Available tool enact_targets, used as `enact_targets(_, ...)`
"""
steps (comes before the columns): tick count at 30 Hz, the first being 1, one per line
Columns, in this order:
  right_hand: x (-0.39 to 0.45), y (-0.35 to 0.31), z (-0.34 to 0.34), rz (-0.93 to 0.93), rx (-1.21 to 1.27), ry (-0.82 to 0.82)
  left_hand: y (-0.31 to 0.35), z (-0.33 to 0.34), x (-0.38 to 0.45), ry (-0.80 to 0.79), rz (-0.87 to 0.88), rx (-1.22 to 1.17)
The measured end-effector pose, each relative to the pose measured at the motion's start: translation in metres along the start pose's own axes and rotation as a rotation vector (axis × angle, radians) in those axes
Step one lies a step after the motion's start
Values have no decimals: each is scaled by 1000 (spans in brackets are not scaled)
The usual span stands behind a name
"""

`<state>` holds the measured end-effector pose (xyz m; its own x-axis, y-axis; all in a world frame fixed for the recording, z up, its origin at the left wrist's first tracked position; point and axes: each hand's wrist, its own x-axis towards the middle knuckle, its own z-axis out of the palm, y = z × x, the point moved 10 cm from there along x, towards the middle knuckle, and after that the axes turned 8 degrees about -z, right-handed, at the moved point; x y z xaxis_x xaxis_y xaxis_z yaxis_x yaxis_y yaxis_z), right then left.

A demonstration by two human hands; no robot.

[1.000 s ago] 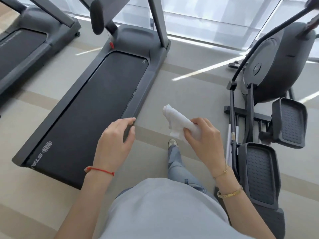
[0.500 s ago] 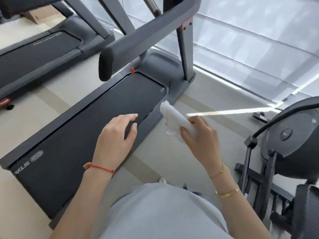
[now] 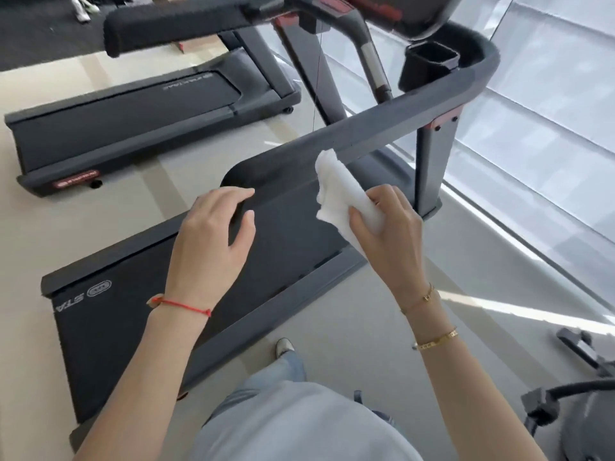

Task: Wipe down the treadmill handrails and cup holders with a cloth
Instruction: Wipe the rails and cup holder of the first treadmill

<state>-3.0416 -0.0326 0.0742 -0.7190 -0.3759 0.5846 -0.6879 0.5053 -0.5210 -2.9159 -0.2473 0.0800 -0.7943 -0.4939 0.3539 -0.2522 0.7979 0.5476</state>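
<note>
A white cloth (image 3: 336, 191) is gripped in my right hand (image 3: 387, 234); its upper tip meets the lower edge of the treadmill's near dark grey handrail (image 3: 392, 124), which runs from centre up to the right. A square black cup holder (image 3: 429, 66) sits beside the console at the top right. The far handrail (image 3: 179, 26) crosses the top left. My left hand (image 3: 213, 241) hovers with relaxed fingers, holding nothing, just below the rounded end of the near handrail. The treadmill belt (image 3: 139, 311) lies below both hands.
A second treadmill (image 3: 143, 111) stands to the left on the beige floor. Part of an elliptical machine (image 3: 572, 404) shows at the bottom right. A window with white blinds (image 3: 549, 128) fills the right. My foot (image 3: 284, 347) is beside the treadmill's side rail.
The view has tilted up and closer to the treadmill, bringing the handrail and cup holder into sight. My right hand has brought the cloth up against the near handrail.
</note>
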Motion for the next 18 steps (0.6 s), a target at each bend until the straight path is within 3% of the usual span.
enact_targets(10,123,9,60,-174,-1,-51,-24,33,82,33,-114,30)
enact_targets(15,130,-11,119,-287,174,-371,-27,50,93,-1,-210,10)
enact_targets(18,119,-24,150,-465,89,-533,-30,54,93,9,-262,-8)
